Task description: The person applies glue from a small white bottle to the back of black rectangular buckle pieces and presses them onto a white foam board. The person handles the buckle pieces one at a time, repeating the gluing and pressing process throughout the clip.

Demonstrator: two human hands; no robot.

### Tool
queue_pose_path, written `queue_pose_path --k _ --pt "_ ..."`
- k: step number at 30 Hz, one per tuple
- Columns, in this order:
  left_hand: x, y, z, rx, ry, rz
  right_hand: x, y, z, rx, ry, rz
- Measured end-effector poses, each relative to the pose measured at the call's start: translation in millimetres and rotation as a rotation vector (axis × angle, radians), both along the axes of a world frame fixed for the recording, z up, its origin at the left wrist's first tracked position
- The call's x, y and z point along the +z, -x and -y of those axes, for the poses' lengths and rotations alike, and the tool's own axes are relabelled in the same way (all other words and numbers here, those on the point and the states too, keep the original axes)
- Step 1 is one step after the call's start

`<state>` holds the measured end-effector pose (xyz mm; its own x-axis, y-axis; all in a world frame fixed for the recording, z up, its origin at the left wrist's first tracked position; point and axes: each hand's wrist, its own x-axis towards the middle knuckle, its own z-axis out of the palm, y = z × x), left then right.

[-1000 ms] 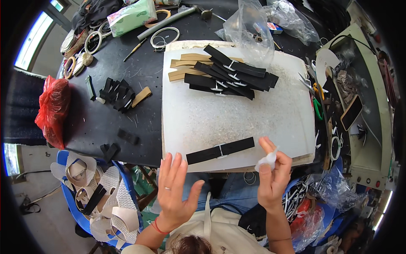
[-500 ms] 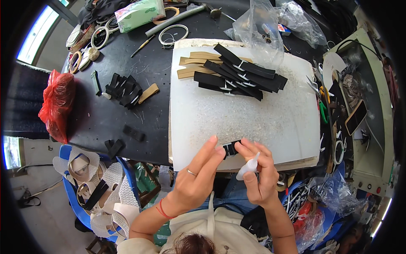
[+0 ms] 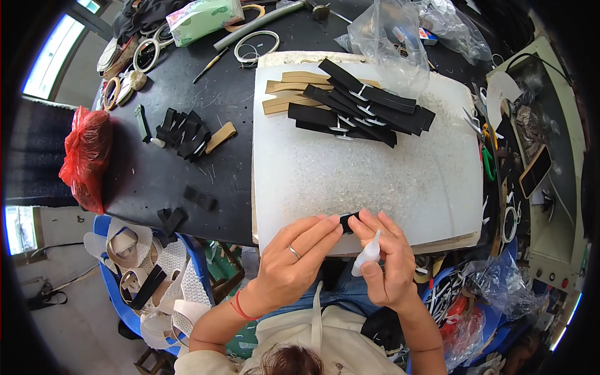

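Two hands come together at the board's near edge. The left hand (image 3: 294,253) lays its straight fingertips on one end of a black strap (image 3: 349,221); its thumb is hidden, so I cannot tell whether it pinches. The right hand (image 3: 390,262) holds a small white bottle (image 3: 367,255) between thumb and palm, nozzle upward, while its fingertips touch the strap's other end. Only a short piece of strap shows between them, over the board (image 3: 362,181); whether it lies flat or is raised is hard to tell.

For good handling, I would press evenly from both ends, keep the strap's edges lined up, and keep the nozzle clear of strap and skin.

Beyond the hands, on the board's far half, black straps with metal bars (image 3: 375,106) overlap tan strips (image 3: 290,94). On the table to the left lie a cluster of black bands (image 3: 182,133) and a knotted red bag (image 3: 87,159).

Farthest back, a green pack (image 3: 206,20) shows a printed pattern, and a small box (image 3: 429,36) shows blue and red. No lettering is clear enough to read on either, and the bottle shows no label.
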<state>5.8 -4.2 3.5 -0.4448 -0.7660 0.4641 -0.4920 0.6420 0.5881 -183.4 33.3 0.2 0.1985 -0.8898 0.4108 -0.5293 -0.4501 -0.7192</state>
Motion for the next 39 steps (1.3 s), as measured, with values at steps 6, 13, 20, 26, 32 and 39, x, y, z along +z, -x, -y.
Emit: queue_pose_path --k 6,13,20,26,32,39 --pt "14.6 1.6 -0.7 -0.032 0.051 0.233 10.5 -5.2 1.4 -0.026 0.010 -0.163" --pt "17.3 -4.0 -6.5 -0.084 0.243 0.519 34.5 -0.3 12.7 0.081 -0.044 -0.362" --pt "14.7 -4.8 -16.3 0.038 0.149 0.418 21.1 15.5 5.9 0.071 -0.198 -0.069" --pt "11.0 0.8 -18.4 0.073 0.170 0.383 15.5 6.6 5.7 0.025 -0.107 0.008" --pt "7.7 0.3 -12.8 0.063 0.196 0.442 26.3 -2.5 12.1 -0.008 0.024 -0.265" --pt "21.1 -6.7 -1.2 -0.067 0.186 0.488 26.5 -3.5 10.6 0.005 -0.038 -0.307"
